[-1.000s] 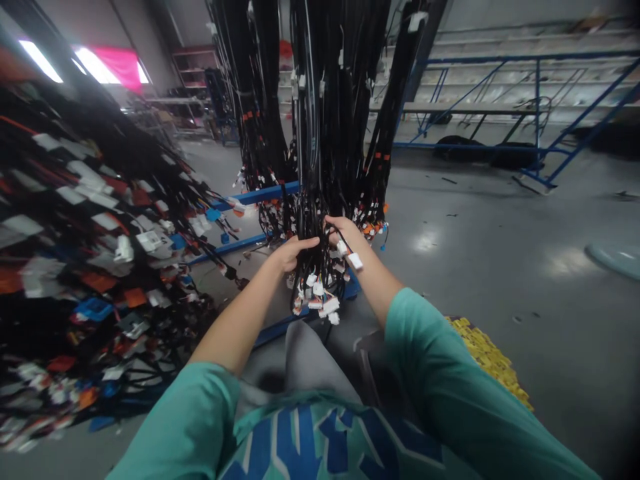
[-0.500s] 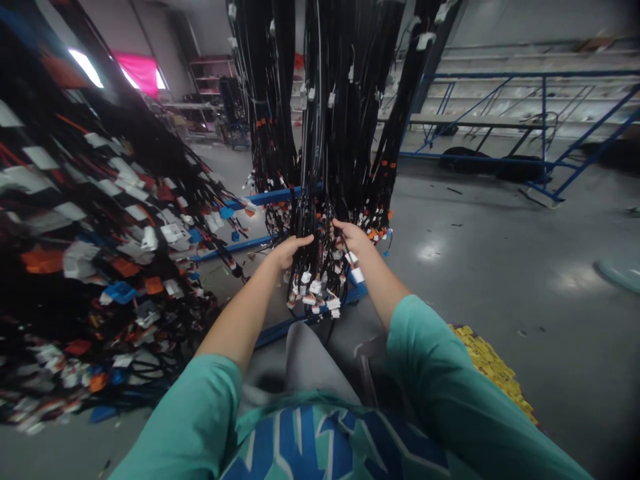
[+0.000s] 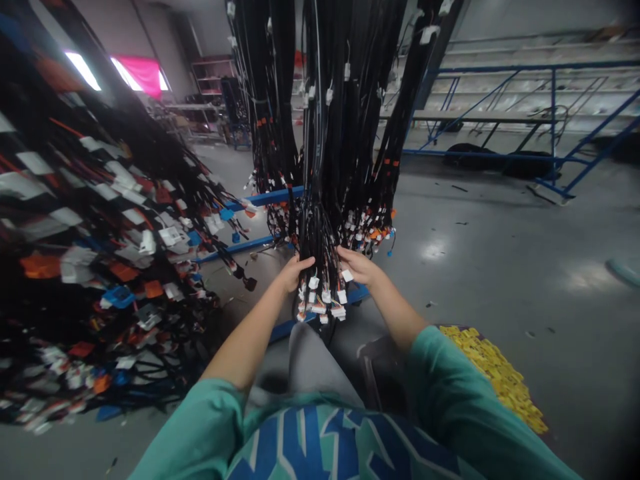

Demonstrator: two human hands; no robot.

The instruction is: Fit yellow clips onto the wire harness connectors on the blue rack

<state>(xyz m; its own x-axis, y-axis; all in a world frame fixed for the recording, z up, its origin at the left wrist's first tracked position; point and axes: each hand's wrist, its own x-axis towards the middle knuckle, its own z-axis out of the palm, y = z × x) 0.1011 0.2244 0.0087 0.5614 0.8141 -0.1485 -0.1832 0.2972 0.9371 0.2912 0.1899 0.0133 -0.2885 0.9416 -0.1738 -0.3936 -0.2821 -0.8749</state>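
Observation:
A thick bundle of black wires (image 3: 316,233) hangs in front of me, with white connectors (image 3: 320,308) at its lower end. My left hand (image 3: 295,272) is wrapped round the bundle's left side, its thumb lying across the front. On the right side, my right hand (image 3: 356,265) grips the bundle's edge, fingertips against the wires and a white connector just below them. The fingers behind the wires are hidden. More black bundles with orange and white connectors hang behind.
A large mass of wires with white, orange and blue connectors (image 3: 120,293) hangs at the left. Blue frame bars (image 3: 260,199) run behind the bundle. Yellow parts (image 3: 493,373) lie in a pile at the lower right. A blue metal rack (image 3: 554,120) stands at the back right.
Both hands have moved slightly down along the bundle. The loose wires with white connectors at my right hand now lie against the bundle, and its wires are gathered closer together.

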